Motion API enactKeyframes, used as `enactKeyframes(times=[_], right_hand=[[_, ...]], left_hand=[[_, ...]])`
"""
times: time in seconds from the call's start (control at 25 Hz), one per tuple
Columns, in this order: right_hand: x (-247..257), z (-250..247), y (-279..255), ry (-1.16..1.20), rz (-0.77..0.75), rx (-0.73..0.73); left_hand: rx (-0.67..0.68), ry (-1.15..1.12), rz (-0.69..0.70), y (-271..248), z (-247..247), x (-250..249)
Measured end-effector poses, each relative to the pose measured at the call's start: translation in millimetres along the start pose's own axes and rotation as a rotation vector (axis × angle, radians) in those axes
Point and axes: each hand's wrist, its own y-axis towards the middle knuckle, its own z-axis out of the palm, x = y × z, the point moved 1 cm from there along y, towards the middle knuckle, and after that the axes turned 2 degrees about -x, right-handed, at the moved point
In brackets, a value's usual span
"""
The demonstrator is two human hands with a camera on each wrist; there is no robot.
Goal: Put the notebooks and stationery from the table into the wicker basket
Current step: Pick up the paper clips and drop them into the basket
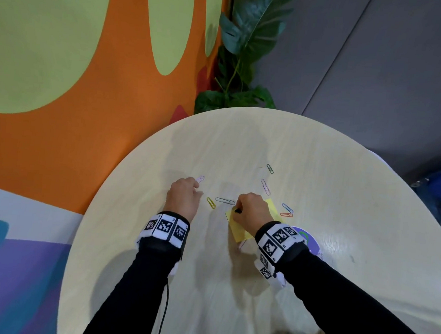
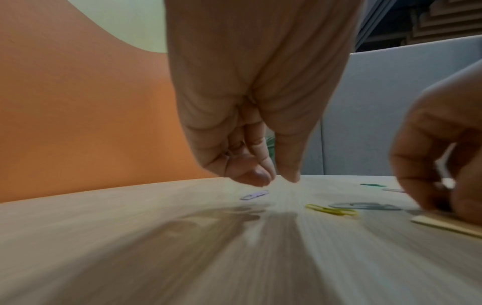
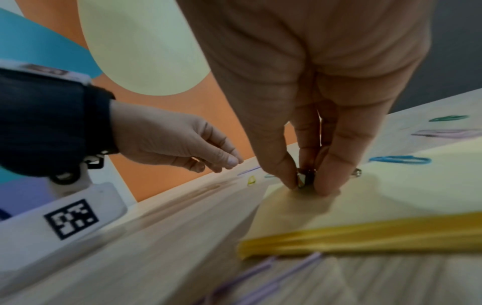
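A yellow sticky-note pad [image 1: 238, 226] lies on the round wooden table [image 1: 342, 196]. My right hand [image 1: 237, 210] sits on the pad, thumb and fingers pinching a small black binder clip [image 3: 305, 180] that stands on the top sheet. Several coloured paper clips lie around it. A lilac paper clip [image 2: 254, 195] rests just under the fingertips of my left hand [image 2: 275, 181], which hovers with loosely curled fingers and holds nothing. A yellow clip [image 1: 211, 202] and a grey-blue clip [image 1: 225, 200] lie between the hands. No wicker basket shows in any view.
Pink [image 1: 265, 187], green [image 1: 269, 168], blue [image 1: 287, 208] and orange [image 1: 286, 214] clips lie beyond and right of the pad. A round purple and white object [image 1: 312, 242] sits under my right wrist. A potted plant [image 1: 245, 64] stands behind the table.
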Motion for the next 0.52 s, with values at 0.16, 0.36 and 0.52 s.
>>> enactKeyframes(times=[0.16, 0.36, 0.52], right_hand=[[1.1, -24.0, -21.3, 0.064, -0.03, -0.037], [-6.6, -95.2, -86.8, 0.255, -0.079, -0.202], [-42.3, -145.9, -168.5, 0.458, -0.048, -0.25]], left_hand=[[-0.044, 0.052, -0.065, 23.7, -1.8, -2.2], [0.05, 0.237, -0.071, 45.5, 13.2, 0.6], [0.077, 0.261, -0.073, 49.0, 20.6, -4.3]])
